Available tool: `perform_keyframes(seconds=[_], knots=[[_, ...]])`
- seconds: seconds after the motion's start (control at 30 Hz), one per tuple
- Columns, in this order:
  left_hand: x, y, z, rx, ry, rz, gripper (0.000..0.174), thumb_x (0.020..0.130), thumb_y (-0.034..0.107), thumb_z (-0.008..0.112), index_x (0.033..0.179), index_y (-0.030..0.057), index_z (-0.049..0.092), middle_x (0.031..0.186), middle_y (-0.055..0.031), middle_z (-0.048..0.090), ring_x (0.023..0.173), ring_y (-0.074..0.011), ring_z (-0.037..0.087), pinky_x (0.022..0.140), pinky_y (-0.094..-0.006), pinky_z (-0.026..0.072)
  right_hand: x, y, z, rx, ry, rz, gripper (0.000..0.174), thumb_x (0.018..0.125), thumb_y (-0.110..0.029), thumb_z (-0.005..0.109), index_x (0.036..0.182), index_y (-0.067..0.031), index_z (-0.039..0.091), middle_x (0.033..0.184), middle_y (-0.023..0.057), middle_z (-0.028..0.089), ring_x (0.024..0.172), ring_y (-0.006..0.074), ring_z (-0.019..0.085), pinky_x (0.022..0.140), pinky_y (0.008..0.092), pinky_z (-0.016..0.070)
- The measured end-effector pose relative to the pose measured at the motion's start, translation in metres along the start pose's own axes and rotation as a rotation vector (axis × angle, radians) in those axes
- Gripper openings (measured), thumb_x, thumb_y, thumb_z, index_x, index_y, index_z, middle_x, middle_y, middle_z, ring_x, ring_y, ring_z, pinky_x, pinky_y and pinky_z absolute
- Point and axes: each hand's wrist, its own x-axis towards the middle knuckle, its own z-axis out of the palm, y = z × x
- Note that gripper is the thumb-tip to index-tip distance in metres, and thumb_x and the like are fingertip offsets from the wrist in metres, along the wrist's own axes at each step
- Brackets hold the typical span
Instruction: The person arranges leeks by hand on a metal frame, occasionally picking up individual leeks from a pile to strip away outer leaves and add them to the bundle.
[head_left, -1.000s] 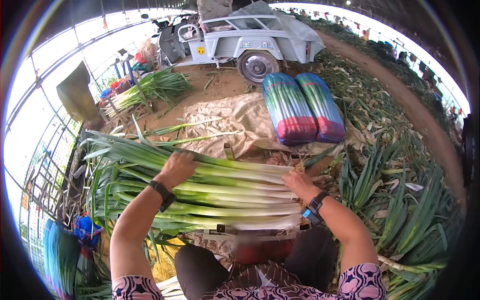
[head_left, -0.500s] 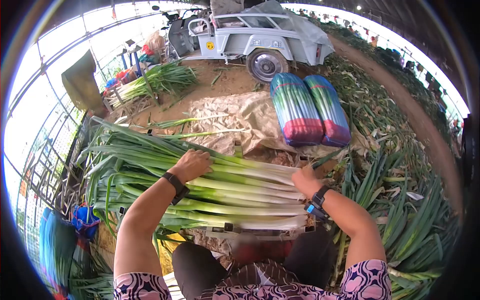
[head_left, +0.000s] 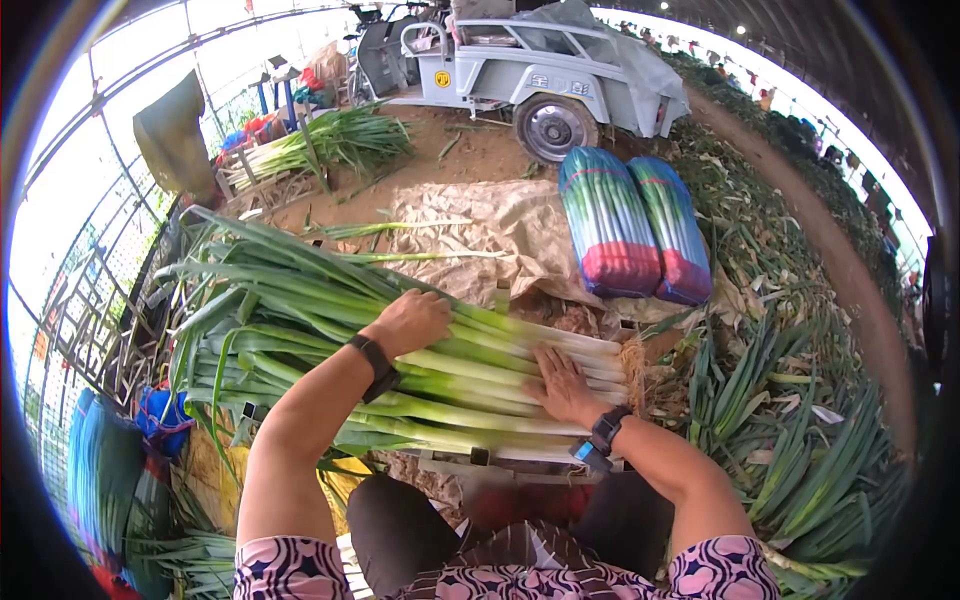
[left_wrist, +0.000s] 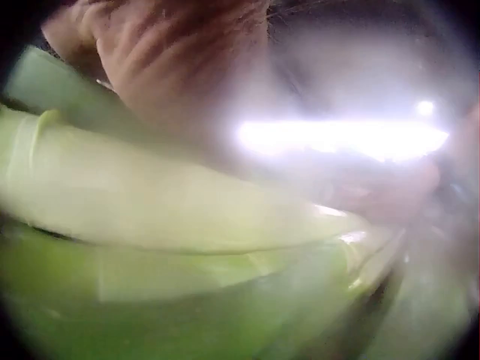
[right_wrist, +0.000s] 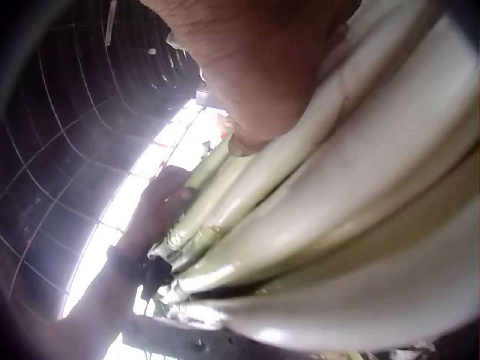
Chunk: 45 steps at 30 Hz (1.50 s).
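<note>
A broad layer of leeks (head_left: 480, 385) lies across a low rack in front of me, green leaves to the left and white, rooted ends to the right. My left hand (head_left: 415, 322) is curled over the far-side stalks at the pale-green part. My right hand (head_left: 565, 385) rests palm down with spread fingers on the white stems. The right wrist view shows the right hand (right_wrist: 255, 67) close over the stems, with the left hand (right_wrist: 161, 202) beyond at the stalks. In the left wrist view, the left hand (left_wrist: 180, 60) overlaps a thick pale stalk (left_wrist: 150, 187); glare covers its fingers.
Two wrapped leek bundles (head_left: 610, 230) lie on a tan sheet (head_left: 470, 210) ahead, before a grey cargo tricycle (head_left: 560, 80). Loose leeks (head_left: 800, 440) cover the ground at right. Another leek pile (head_left: 330, 145) is at the back left, and a blue-wrapped bundle (head_left: 100, 460) stands near left.
My right hand has moved left from the root ends onto the white stems, its fingers now spread flat. The left hand has shifted slightly right along the stalks. The head view has shifted too.
</note>
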Motion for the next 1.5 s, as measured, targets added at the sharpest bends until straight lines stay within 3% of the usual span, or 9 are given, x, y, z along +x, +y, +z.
perform_keyframes(seconds=[0.3,0.53,0.8,1.0,1.13,1.27,1.4,1.47,1.5], knots=[[0.000,0.003,0.007,-0.074,0.021,-0.068,0.025,0.085,0.032,0.065,0.101,0.0131,0.064,0.093,-0.0035,0.055,0.094,-0.0212,0.056,0.082,-0.0373,0.0440,-0.002,-0.005,-0.006,-0.049,-0.013,0.042,0.080,0.095,-0.060,0.038,0.152,-0.0067,0.019,0.158,0.0152,0.020,0.145,0.0341,0.016,0.115,0.0533,0.0158],[-0.038,0.013,-0.052,0.079,-0.145,-0.288,0.057,0.088,0.052,0.058,0.136,0.0219,0.053,0.140,-0.0113,0.047,0.131,-0.0303,0.041,0.111,-0.0532,0.0257,-0.004,-0.005,-0.003,-0.083,0.016,0.044,0.078,0.095,-0.056,0.042,0.152,-0.0085,0.019,0.157,0.0170,0.022,0.145,0.0363,0.019,0.115,0.0548,0.0148],[-0.070,-0.009,-0.028,-0.012,-0.013,-0.400,0.052,0.093,0.045,0.053,0.139,0.0217,0.047,0.144,-0.0116,0.043,0.133,-0.0334,0.038,0.113,-0.0565,0.0220,-0.006,-0.007,-0.001,-0.134,0.104,0.018,0.073,0.095,-0.050,0.046,0.152,-0.0091,0.022,0.155,0.0186,0.024,0.143,0.0378,0.022,0.115,0.0530,0.0157],[-0.141,0.036,-0.093,-0.270,0.269,-0.275,0.047,0.088,0.032,0.064,0.128,0.0114,0.055,0.132,-0.0140,0.053,0.123,-0.0312,0.049,0.103,-0.0466,0.0379,0.002,0.012,0.012,-0.140,0.180,-0.087,0.067,0.090,-0.014,0.059,0.148,-0.0035,0.028,0.151,0.0216,0.032,0.141,0.0379,0.028,0.116,0.0483,0.0225],[-0.286,0.111,-0.132,-0.552,0.152,-0.703,0.025,0.089,0.018,0.063,0.111,0.0064,0.064,0.104,-0.0138,0.064,0.098,-0.0339,0.061,0.085,-0.0422,0.0477,0.015,0.072,0.027,-0.028,0.181,-0.145,0.064,0.097,-0.025,0.050,0.151,-0.0040,0.023,0.154,0.0189,0.030,0.143,0.0338,0.026,0.118,0.0433,0.0187],[-0.470,0.234,-0.031,-0.727,0.222,-1.732,0.029,0.091,0.028,0.062,0.104,0.0027,0.067,0.093,-0.0173,0.069,0.089,-0.0343,0.066,0.079,-0.0403,0.0511,0.010,0.056,0.013,0.001,0.169,-0.155,0.064,0.100,-0.039,0.042,0.152,-0.0056,0.024,0.155,0.0157,0.029,0.144,0.0315,0.025,0.117,0.0421,0.0176],[-0.575,0.409,0.074,-0.624,-0.263,-2.388,0.054,0.083,0.043,0.068,0.115,-0.0010,0.063,0.105,-0.0259,0.067,0.098,-0.0394,0.065,0.084,-0.0440,0.0501,0.007,0.060,0.006,0.041,0.126,-0.134,0.061,0.102,-0.036,0.039,0.153,-0.0067,0.021,0.157,0.0147,0.026,0.145,0.0304,0.022,0.118,0.0414,0.0167],[-0.575,0.465,0.103,-0.863,-0.106,-2.704,0.064,0.081,0.044,0.070,0.117,-0.0082,0.060,0.114,-0.0266,0.065,0.104,-0.0372,0.064,0.089,-0.0422,0.0492,0.005,0.056,0.002,0.024,0.107,-0.102,0.058,0.103,-0.031,0.037,0.153,-0.0067,0.020,0.157,0.0144,0.025,0.146,0.0300,0.021,0.118,0.0407,0.0163],[-0.576,0.503,0.138,-0.860,0.343,-2.851,0.067,0.080,0.044,0.071,0.117,-0.0105,0.059,0.117,-0.0262,0.064,0.107,-0.0355,0.063,0.090,-0.0415,0.0488,0.005,0.056,0.001,0.013,0.099,-0.085,0.057,0.104,-0.029,0.036,0.153,-0.0068,0.020,0.158,0.0142,0.024,0.146,0.0298,0.020,0.118,0.0404,0.0161]])
